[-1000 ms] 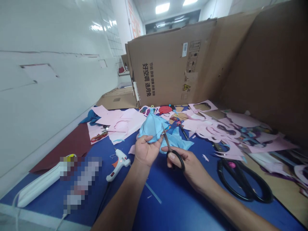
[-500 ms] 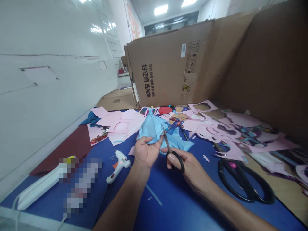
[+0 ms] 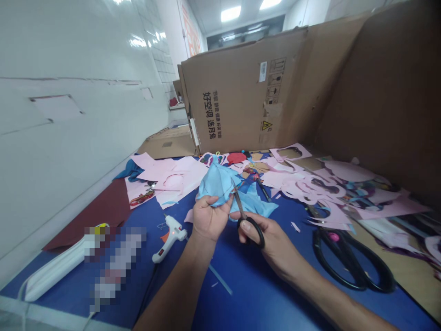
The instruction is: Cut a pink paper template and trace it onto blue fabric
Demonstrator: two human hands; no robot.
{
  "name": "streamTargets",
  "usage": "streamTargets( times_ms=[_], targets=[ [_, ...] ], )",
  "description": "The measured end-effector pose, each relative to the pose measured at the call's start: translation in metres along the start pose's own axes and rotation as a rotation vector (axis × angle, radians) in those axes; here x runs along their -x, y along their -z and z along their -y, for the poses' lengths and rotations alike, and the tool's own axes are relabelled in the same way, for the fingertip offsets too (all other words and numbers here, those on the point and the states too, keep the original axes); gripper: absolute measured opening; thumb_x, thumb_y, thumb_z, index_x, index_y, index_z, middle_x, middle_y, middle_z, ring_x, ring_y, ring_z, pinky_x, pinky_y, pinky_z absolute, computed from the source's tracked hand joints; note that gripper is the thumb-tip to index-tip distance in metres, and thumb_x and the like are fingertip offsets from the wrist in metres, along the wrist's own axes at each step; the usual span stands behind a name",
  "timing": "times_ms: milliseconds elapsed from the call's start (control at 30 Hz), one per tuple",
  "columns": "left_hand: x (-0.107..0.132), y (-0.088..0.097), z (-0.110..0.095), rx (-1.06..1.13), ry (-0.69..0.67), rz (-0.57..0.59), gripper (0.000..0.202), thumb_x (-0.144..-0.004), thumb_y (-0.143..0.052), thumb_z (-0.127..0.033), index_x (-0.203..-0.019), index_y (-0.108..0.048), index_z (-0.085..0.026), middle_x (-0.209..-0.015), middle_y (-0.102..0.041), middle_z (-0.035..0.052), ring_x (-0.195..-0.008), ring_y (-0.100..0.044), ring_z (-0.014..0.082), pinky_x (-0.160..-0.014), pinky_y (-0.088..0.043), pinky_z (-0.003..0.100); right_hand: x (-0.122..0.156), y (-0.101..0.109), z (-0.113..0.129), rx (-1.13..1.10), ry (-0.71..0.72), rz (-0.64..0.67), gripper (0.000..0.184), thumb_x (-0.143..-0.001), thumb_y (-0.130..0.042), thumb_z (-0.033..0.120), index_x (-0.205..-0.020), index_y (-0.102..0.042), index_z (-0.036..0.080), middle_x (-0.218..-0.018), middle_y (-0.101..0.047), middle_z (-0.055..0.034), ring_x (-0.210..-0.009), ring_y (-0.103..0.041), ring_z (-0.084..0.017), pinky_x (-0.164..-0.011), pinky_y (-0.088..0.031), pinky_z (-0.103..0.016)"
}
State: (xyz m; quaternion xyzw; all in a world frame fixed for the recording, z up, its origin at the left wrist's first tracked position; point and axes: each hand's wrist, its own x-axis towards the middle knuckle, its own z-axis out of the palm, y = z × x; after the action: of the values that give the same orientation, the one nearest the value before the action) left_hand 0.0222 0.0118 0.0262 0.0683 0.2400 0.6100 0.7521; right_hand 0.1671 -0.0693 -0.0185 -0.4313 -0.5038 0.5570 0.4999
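My left hand grips the lower edge of a light blue piece of fabric, thumb on top and fingers underneath. In my right hand are small scissors with black handles, the thumb and fingers around the loops. Their blades point up and away, against the right edge of the held fabric. Whether the blades are apart cannot be made out clearly. More light blue fabric lies spread on the blue table surface just behind the scissors.
A white glue gun with a small lit light lies left of my left arm. Large black-handled scissors rest at the right. Pink cut sheets cover the back right. A cardboard box walls off the back. A glue stick lies in front.
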Motion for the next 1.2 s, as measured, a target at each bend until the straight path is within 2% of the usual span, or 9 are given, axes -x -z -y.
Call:
streamTargets(
  times_ms=[233, 400, 567, 733, 933, 1200],
  targets=[
    [0.0036, -0.0034, -0.0006, 0.020, 0.007, -0.032, 0.064, -0.064, -0.053, 0.005, -0.121, -0.073, -0.016, -0.115, -0.084, 0.0110, -0.120, -0.081, 0.0311, -0.122, -0.057, 0.058, 0.0005, -0.0013, -0.0040, -0.047, -0.008, 0.003, 0.068, -0.092, -0.077, 0.078, -0.125, -0.082, 0.018, -0.077, -0.068, -0.0002, -0.075, -0.052, -0.019, -0.074, -0.037, -0.034],
    [0.0036, -0.0022, -0.0004, 0.011, 0.022, -0.040, 0.059, -0.066, -0.053, 0.005, -0.117, -0.072, -0.017, -0.103, -0.083, 0.0082, -0.106, -0.083, 0.0271, -0.121, -0.058, 0.056, 0.0015, -0.0033, -0.0028, -0.069, -0.011, 0.000, 0.071, -0.091, -0.078, 0.079, -0.125, -0.081, 0.017, -0.077, -0.068, -0.0004, -0.076, -0.052, -0.019, -0.075, -0.037, -0.034],
    [0.0030, -0.0018, -0.0012, -0.032, 0.059, -0.071, 0.057, -0.067, -0.052, 0.001, -0.117, -0.071, -0.018, -0.097, -0.082, 0.0074, -0.096, -0.083, 0.0243, -0.115, -0.063, 0.050, 0.0022, -0.0054, -0.0049, -0.098, 0.000, 0.006, 0.069, -0.092, -0.077, 0.078, -0.126, -0.080, 0.017, -0.077, -0.067, -0.0001, -0.076, -0.052, -0.019, -0.076, -0.037, -0.034],
    [0.0032, -0.0029, -0.0018, -0.012, 0.078, -0.085, 0.054, -0.069, -0.051, 0.001, -0.116, -0.071, -0.015, -0.095, -0.081, 0.0102, -0.095, -0.083, 0.0234, -0.109, -0.066, 0.043, 0.0027, -0.0066, -0.0069, -0.117, 0.006, 0.003, 0.067, -0.093, -0.078, 0.075, -0.126, -0.080, 0.018, -0.077, -0.067, 0.0002, -0.076, -0.052, -0.019, -0.075, -0.037, -0.033],
    [0.0071, -0.0054, -0.0007, 0.008, 0.042, -0.048, 0.058, -0.069, -0.051, 0.004, -0.121, -0.071, -0.015, -0.102, -0.083, 0.0096, -0.102, -0.084, 0.0257, -0.116, -0.062, 0.050, 0.0037, -0.0070, -0.0049, -0.105, -0.001, -0.013, 0.067, -0.093, -0.078, 0.076, -0.126, -0.081, 0.018, -0.074, -0.065, 0.0009, -0.073, -0.051, -0.017, -0.071, -0.036, -0.032],
    [0.0045, -0.0031, -0.0013, 0.000, 0.045, -0.020, 0.064, -0.070, -0.050, 0.003, -0.126, -0.071, -0.019, -0.095, -0.083, 0.0044, -0.087, -0.082, 0.0219, -0.119, -0.059, 0.052, 0.0018, -0.0053, -0.0061, -0.054, -0.005, -0.014, 0.072, -0.090, -0.079, 0.078, -0.128, -0.081, 0.017, -0.073, -0.066, 0.0006, -0.073, -0.053, -0.018, -0.069, -0.037, -0.031]
  ],
)
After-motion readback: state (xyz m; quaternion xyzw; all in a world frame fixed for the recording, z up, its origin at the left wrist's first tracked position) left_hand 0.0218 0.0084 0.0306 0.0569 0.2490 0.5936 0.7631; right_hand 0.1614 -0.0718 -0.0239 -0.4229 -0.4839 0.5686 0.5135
